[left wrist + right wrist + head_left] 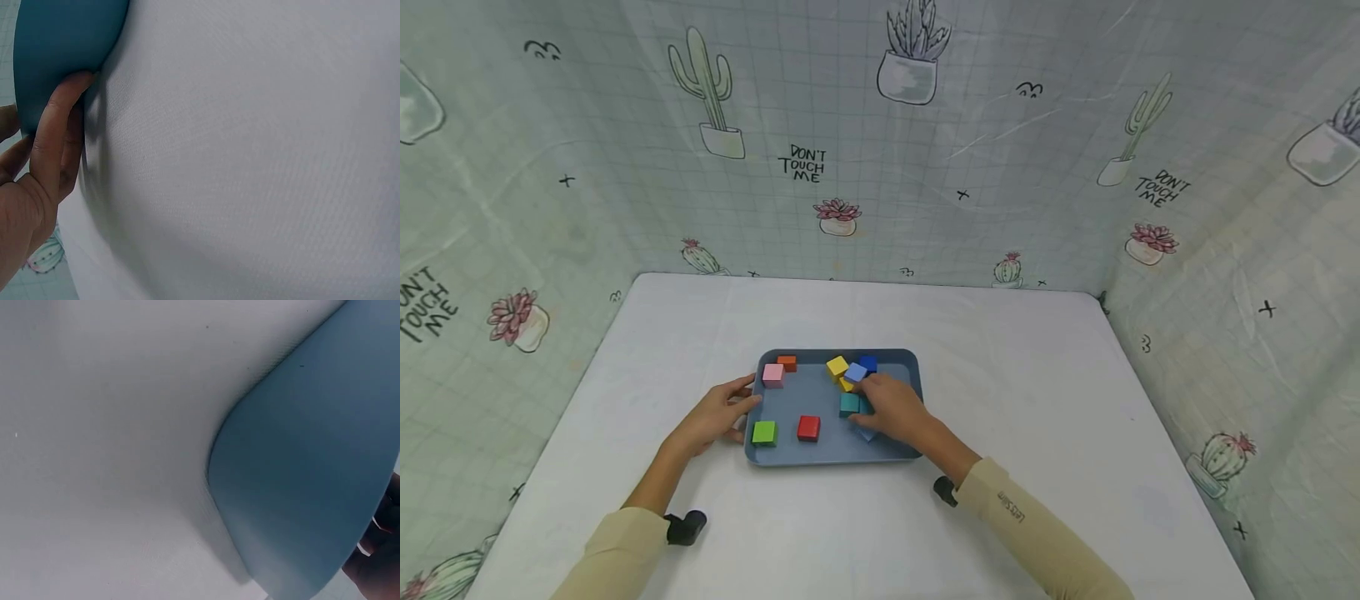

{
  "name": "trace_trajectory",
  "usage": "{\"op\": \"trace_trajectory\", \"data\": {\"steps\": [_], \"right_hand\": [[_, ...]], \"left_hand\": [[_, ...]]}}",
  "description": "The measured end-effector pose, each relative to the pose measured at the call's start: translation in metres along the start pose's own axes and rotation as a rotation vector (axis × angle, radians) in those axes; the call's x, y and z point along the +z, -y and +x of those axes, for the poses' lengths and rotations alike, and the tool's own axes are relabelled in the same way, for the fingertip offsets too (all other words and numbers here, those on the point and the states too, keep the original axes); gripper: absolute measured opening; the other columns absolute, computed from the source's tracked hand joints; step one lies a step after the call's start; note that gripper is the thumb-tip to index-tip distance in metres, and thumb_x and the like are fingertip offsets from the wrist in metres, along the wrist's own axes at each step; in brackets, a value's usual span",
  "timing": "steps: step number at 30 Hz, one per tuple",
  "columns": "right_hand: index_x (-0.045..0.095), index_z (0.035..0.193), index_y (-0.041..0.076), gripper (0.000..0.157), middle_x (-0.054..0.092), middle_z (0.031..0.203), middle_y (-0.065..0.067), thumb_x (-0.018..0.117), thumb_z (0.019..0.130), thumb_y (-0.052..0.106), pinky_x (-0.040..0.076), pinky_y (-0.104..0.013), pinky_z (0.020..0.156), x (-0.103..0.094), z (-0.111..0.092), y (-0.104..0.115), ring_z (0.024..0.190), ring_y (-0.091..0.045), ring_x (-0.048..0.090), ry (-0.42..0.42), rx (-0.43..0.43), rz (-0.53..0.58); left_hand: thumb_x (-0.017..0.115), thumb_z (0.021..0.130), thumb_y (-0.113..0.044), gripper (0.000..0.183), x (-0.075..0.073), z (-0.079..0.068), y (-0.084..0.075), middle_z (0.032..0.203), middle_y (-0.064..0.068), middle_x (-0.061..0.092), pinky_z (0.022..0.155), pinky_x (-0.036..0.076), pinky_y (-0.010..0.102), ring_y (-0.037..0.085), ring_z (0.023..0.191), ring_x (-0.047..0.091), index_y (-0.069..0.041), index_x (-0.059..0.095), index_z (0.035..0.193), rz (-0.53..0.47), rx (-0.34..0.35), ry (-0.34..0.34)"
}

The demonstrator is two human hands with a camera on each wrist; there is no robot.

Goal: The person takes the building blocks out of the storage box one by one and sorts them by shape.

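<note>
A blue-grey tray (831, 457) lies on the table with several coloured cubes in it. My left hand (718, 417) holds the tray's left rim, its fingers against the tray wall in the left wrist view. Over the tray's right part is my right hand (895, 408), fingertips at a tilted light blue cube (855, 372) and thumb near a teal cube (849, 405). Yellow cubes (837, 367) and a dark blue cube (868, 363) crowd beside the fingertips. Another blue cube (867, 433) is partly covered by this hand; I cannot tell whether its fingers grip a cube.
At the tray's left are a pink cube (773, 376), an orange cube (787, 363) and a green cube (764, 433). A red cube (808, 428) sits near the front middle. The white table (1015, 375) meets a cactus-print curtain (880, 167) behind and at the sides.
</note>
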State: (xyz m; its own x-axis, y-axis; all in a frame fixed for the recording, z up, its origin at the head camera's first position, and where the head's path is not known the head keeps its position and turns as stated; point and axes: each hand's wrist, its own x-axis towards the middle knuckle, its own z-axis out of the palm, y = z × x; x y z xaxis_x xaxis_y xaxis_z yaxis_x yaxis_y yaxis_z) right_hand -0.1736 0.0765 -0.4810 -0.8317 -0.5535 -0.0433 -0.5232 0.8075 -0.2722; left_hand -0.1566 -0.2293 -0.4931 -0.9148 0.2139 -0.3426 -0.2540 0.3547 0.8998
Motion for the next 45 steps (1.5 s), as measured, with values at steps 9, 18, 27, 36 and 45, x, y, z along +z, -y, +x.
{"op": "trace_trajectory", "data": {"steps": [9,18,27,36,45], "right_hand": [[0.06,0.117,0.007,0.052,0.063,0.108,-0.003,0.07,0.082,0.044,0.049,-0.026,0.077,0.0028,-0.0011,0.0047,0.091,-0.014,0.056,0.003,0.054,-0.015],[0.058,0.119,0.008,0.049,0.062,0.113,-0.003,0.071,0.083,0.039,0.048,-0.031,0.086,0.0029,0.0,0.009,0.099,-0.015,0.056,0.022,0.094,-0.033],[0.059,0.119,0.01,0.044,0.062,0.113,-0.003,0.07,0.085,0.036,0.048,-0.034,0.085,0.0051,0.0002,0.0063,0.1,-0.015,0.057,0.004,0.084,-0.03],[0.06,0.117,0.009,0.041,0.062,0.109,-0.002,0.069,0.086,0.035,0.048,-0.033,0.081,0.0042,-0.0003,0.0065,0.094,-0.014,0.055,0.0,0.083,-0.018],[0.059,0.116,0.01,0.04,0.065,0.105,-0.004,0.07,0.085,0.034,0.05,-0.027,0.077,0.0029,-0.002,0.0052,0.085,-0.011,0.056,-0.008,0.078,0.03]], "left_hand": [[0.054,0.097,-0.019,0.063,0.0018,-0.0004,0.0,0.133,0.028,0.035,0.062,0.055,0.036,0.034,0.103,0.048,0.0,0.021,0.148,0.005,-0.013,-0.001],[0.053,0.097,-0.018,0.062,0.0029,0.0018,0.0031,0.133,0.027,0.036,0.062,0.055,0.036,0.034,0.102,0.048,-0.001,0.022,0.148,0.008,-0.025,-0.005],[0.053,0.097,-0.019,0.062,0.0038,0.0024,0.0045,0.134,0.027,0.035,0.062,0.055,0.035,0.035,0.103,0.049,-0.001,0.022,0.148,0.028,-0.02,-0.015],[0.053,0.098,-0.02,0.063,0.0058,0.0023,0.0032,0.135,0.027,0.034,0.063,0.055,0.035,0.036,0.106,0.048,-0.002,0.021,0.149,0.026,-0.025,-0.013],[0.053,0.098,-0.021,0.063,0.0078,0.002,0.0027,0.136,0.027,0.034,0.064,0.055,0.035,0.037,0.107,0.047,-0.002,0.021,0.149,0.027,-0.036,-0.013]]}}
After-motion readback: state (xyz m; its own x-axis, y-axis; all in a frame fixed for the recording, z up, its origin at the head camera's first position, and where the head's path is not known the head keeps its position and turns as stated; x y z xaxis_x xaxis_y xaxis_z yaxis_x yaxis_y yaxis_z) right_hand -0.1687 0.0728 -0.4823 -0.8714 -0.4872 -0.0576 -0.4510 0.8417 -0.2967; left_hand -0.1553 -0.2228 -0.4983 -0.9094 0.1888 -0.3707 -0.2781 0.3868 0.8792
